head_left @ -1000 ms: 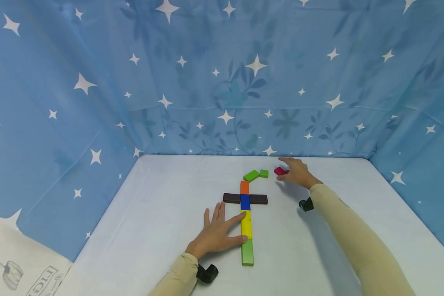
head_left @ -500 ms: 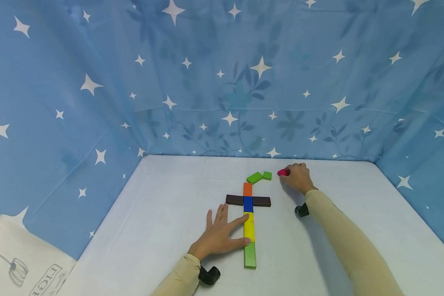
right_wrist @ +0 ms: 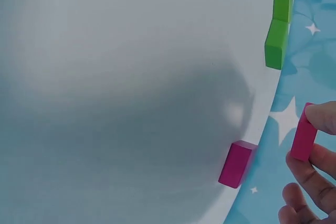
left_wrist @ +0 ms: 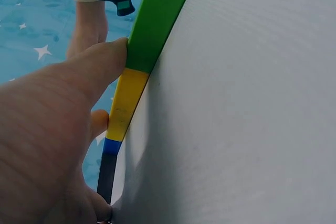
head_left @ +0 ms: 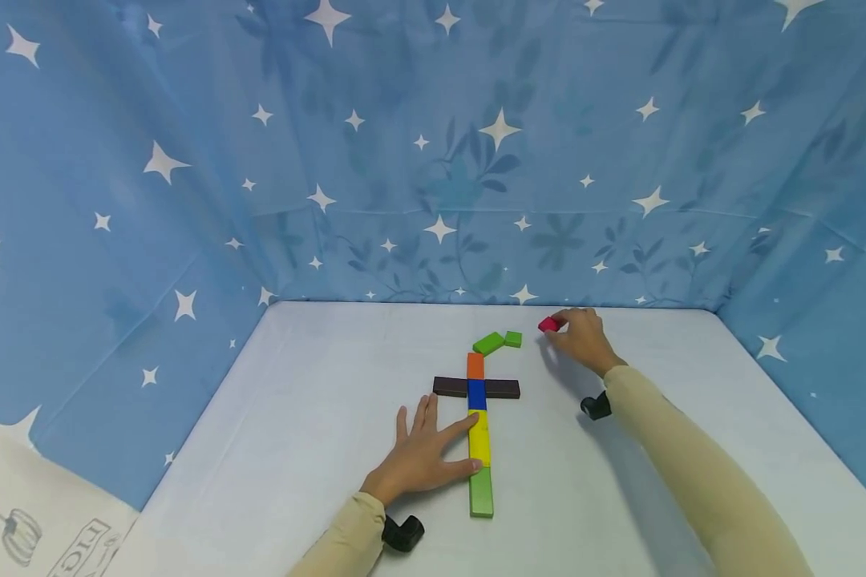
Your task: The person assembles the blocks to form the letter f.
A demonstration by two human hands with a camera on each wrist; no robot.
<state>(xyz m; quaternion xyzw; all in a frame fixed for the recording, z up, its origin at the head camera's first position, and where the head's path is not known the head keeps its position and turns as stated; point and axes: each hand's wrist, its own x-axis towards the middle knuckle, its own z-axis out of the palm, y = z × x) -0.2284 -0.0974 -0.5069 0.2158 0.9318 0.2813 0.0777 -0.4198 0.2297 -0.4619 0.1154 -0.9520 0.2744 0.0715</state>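
Observation:
In the head view my left hand (head_left: 422,457) lies with spread fingers against a column of blocks. Its index fingertip touches the yellow block (head_left: 479,439), and the thumb tip rests at the seam with the light green block (head_left: 481,493). Above these sit a blue block (head_left: 477,394) and an orange block (head_left: 475,365). My right hand (head_left: 583,340), near the table's far edge, pinches a pink block (right_wrist: 303,132) between thumb and fingers. The right wrist view shows a second, magenta block (right_wrist: 237,164) standing on the table close by; my right hand hides it in the head view.
Two dark brown blocks (head_left: 451,386) extend left and right from the blue one. A tilted green block (head_left: 488,344) and a small green block (head_left: 514,339) lie beyond the orange one. A blue star-patterned curtain (head_left: 404,160) rises behind the white table (head_left: 317,385).
My right hand has closed its fingers on the pink block and raised it slightly from the table. My left hand has stayed at the column.

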